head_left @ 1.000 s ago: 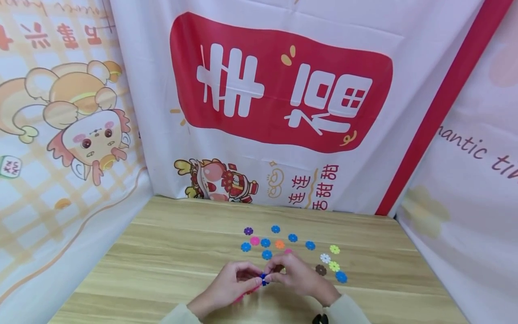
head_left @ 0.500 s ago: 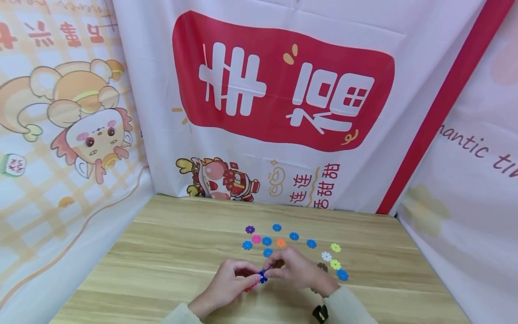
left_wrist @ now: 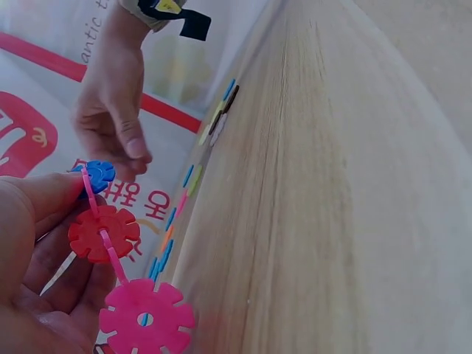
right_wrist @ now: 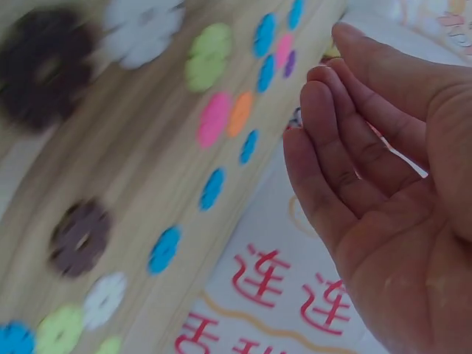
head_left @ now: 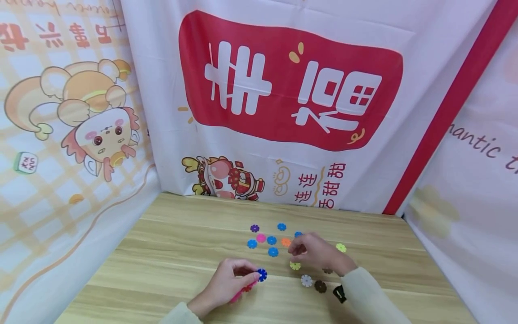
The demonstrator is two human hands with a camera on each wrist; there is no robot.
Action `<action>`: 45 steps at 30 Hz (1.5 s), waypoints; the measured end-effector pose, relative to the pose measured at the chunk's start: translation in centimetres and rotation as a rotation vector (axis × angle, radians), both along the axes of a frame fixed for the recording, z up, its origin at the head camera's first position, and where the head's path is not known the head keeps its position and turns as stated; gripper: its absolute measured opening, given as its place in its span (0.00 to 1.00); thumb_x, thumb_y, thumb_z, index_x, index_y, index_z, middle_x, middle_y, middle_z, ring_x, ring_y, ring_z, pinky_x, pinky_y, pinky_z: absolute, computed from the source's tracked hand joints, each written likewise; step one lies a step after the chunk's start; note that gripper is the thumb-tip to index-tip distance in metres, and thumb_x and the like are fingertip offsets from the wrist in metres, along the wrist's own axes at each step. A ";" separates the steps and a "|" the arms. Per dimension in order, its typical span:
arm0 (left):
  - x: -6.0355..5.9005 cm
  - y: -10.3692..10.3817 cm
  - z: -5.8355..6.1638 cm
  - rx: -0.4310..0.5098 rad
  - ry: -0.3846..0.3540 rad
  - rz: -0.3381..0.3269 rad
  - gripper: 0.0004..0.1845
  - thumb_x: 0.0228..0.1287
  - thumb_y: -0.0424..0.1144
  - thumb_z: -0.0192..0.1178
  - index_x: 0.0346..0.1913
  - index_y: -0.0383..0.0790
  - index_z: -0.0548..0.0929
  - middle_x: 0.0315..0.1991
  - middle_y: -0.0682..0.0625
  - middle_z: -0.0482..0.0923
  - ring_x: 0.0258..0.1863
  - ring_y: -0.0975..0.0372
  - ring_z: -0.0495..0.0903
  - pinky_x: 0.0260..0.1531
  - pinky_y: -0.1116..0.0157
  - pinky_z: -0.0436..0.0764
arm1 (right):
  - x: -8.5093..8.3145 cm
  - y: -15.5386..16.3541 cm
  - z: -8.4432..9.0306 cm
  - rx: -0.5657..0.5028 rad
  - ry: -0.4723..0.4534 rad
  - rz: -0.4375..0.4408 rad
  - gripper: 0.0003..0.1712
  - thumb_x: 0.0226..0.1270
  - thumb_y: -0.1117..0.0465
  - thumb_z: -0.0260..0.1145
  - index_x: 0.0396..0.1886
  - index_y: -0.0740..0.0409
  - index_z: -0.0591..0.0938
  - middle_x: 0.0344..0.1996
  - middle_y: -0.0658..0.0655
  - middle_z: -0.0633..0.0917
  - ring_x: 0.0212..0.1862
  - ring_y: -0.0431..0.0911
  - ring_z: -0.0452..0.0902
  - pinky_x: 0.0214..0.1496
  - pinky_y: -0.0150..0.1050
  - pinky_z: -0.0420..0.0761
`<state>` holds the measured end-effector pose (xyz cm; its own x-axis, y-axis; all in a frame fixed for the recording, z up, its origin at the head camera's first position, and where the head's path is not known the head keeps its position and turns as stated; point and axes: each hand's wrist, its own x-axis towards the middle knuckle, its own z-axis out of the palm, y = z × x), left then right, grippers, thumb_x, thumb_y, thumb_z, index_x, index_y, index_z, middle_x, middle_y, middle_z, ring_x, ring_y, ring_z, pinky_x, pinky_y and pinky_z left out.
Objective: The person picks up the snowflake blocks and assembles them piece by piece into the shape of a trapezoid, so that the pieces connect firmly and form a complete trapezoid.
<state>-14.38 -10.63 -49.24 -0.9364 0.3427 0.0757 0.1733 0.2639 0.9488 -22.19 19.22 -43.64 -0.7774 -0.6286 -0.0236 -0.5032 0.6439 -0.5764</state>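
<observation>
Since the earlier view the right hand (head_left: 317, 252) has left the left hand and moved out over the loose discs; the white disc (head_left: 306, 281) and brown disc (head_left: 320, 286) now lie uncovered near its wrist. The wooden table (head_left: 170, 252) stands against printed cloth hangings (head_left: 283, 90). Scattered flower-shaped discs (head_left: 272, 240) in blue, pink, purple, orange and green lie beyond the hands. The right hand hovers above them with fingers (right_wrist: 332, 155) loosely extended and slightly apart, palm bare, holding nothing; whether a fingertip touches a disc cannot be told. The left hand (head_left: 226, 285) rests low over the table's near part, its fingers (left_wrist: 44, 199) curled round a chain of joined discs (left_wrist: 103, 236): a blue disc (left_wrist: 98, 174) at the tip, a red disc (left_wrist: 103, 232) in the middle, a pink disc (left_wrist: 146, 318) lowest, linked by thin pink edgewise discs.
</observation>
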 end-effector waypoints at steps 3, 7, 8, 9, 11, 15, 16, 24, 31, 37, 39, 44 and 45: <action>-0.2 0.1 0.0 0.001 -0.008 -0.005 0.06 0.70 0.47 0.71 0.44 0.51 0.92 0.36 0.52 0.91 0.32 0.62 0.87 0.29 0.71 0.85 | 0.3 1.4 -0.3 0.006 -0.013 0.001 0.08 0.67 0.66 0.76 0.44 0.59 0.89 0.38 0.51 0.90 0.39 0.37 0.83 0.43 0.29 0.86; -0.4 0.1 0.0 0.002 -0.012 -0.008 0.06 0.70 0.47 0.71 0.44 0.51 0.92 0.37 0.53 0.91 0.34 0.62 0.87 0.34 0.70 0.86 | 1.1 2.8 -0.9 0.010 -0.051 -0.001 0.08 0.66 0.63 0.78 0.42 0.57 0.90 0.36 0.50 0.90 0.37 0.37 0.83 0.41 0.29 0.86; -0.5 0.2 -0.1 0.004 -0.013 -0.009 0.06 0.70 0.47 0.71 0.44 0.51 0.92 0.37 0.53 0.91 0.34 0.62 0.87 0.34 0.70 0.86 | 1.3 3.0 -1.0 0.015 -0.062 -0.003 0.08 0.66 0.62 0.78 0.42 0.57 0.89 0.37 0.50 0.90 0.37 0.37 0.82 0.40 0.29 0.86; -0.5 0.2 -0.1 0.005 -0.012 -0.010 0.06 0.70 0.47 0.71 0.44 0.51 0.92 0.37 0.53 0.91 0.34 0.62 0.87 0.35 0.70 0.86 | 1.5 3.2 -1.2 0.019 -0.066 -0.002 0.08 0.65 0.61 0.78 0.42 0.56 0.90 0.37 0.50 0.90 0.37 0.36 0.82 0.40 0.29 0.86; -0.6 0.3 -0.1 0.008 -0.012 -0.014 0.06 0.70 0.47 0.71 0.44 0.51 0.92 0.37 0.53 0.91 0.34 0.62 0.87 0.36 0.70 0.87 | 2.0 3.5 -1.6 0.025 -0.073 -0.001 0.09 0.65 0.61 0.79 0.43 0.56 0.90 0.38 0.50 0.90 0.37 0.35 0.82 0.40 0.28 0.85; -0.7 0.5 0.0 0.010 -0.011 -0.023 0.06 0.71 0.47 0.70 0.45 0.51 0.92 0.39 0.53 0.91 0.37 0.62 0.87 0.39 0.71 0.87 | 2.5 3.6 -2.5 0.031 -0.064 0.005 0.09 0.63 0.63 0.80 0.42 0.56 0.90 0.36 0.49 0.89 0.35 0.34 0.80 0.37 0.28 0.84; -0.7 0.5 0.0 0.010 -0.012 -0.026 0.06 0.71 0.46 0.70 0.45 0.51 0.92 0.38 0.53 0.91 0.36 0.62 0.88 0.39 0.71 0.87 | 2.6 3.6 -2.7 0.029 -0.065 0.007 0.08 0.63 0.64 0.79 0.41 0.56 0.90 0.34 0.49 0.88 0.34 0.34 0.79 0.36 0.28 0.83; -0.9 0.9 -0.1 0.032 -0.027 -0.045 0.08 0.71 0.47 0.70 0.48 0.50 0.91 0.38 0.51 0.91 0.37 0.61 0.88 0.39 0.70 0.88 | 2.7 3.8 -3.7 0.018 -0.083 -0.029 0.08 0.62 0.67 0.79 0.38 0.53 0.88 0.32 0.46 0.86 0.34 0.35 0.78 0.36 0.30 0.83; -1.1 1.2 -0.1 0.030 -0.026 -0.054 0.09 0.71 0.47 0.70 0.49 0.51 0.91 0.43 0.53 0.91 0.42 0.61 0.88 0.44 0.71 0.87 | 2.8 3.7 -3.6 -0.030 -0.105 -0.041 0.10 0.63 0.67 0.78 0.33 0.52 0.84 0.30 0.46 0.85 0.33 0.35 0.78 0.35 0.30 0.84; -1.2 1.2 0.0 -0.007 0.004 -0.049 0.07 0.71 0.47 0.70 0.47 0.52 0.92 0.46 0.54 0.89 0.44 0.62 0.87 0.45 0.71 0.87 | 2.5 3.3 -2.3 -0.052 -0.122 -0.031 0.07 0.70 0.64 0.74 0.34 0.50 0.85 0.30 0.46 0.85 0.32 0.36 0.78 0.33 0.31 0.83; -1.2 1.2 0.0 -0.019 0.016 -0.051 0.07 0.72 0.47 0.70 0.47 0.52 0.92 0.45 0.54 0.89 0.44 0.63 0.86 0.44 0.71 0.87 | 2.4 3.1 -1.7 -0.050 -0.116 -0.023 0.06 0.71 0.63 0.73 0.34 0.50 0.85 0.30 0.46 0.85 0.32 0.35 0.77 0.33 0.31 0.83; -1.1 1.4 0.1 -0.016 0.031 -0.074 0.07 0.72 0.44 0.69 0.48 0.48 0.91 0.44 0.52 0.89 0.41 0.64 0.85 0.43 0.71 0.86 | 2.3 2.4 -0.3 -0.065 -0.106 -0.012 0.05 0.73 0.61 0.72 0.35 0.49 0.86 0.31 0.45 0.86 0.32 0.36 0.77 0.34 0.32 0.83; -1.1 1.4 0.1 -0.012 0.032 -0.078 0.07 0.72 0.44 0.69 0.48 0.47 0.91 0.44 0.52 0.89 0.41 0.64 0.85 0.43 0.71 0.86 | 2.3 2.2 -0.1 -0.067 -0.098 -0.010 0.05 0.73 0.60 0.72 0.35 0.48 0.85 0.31 0.44 0.86 0.33 0.36 0.77 0.35 0.32 0.83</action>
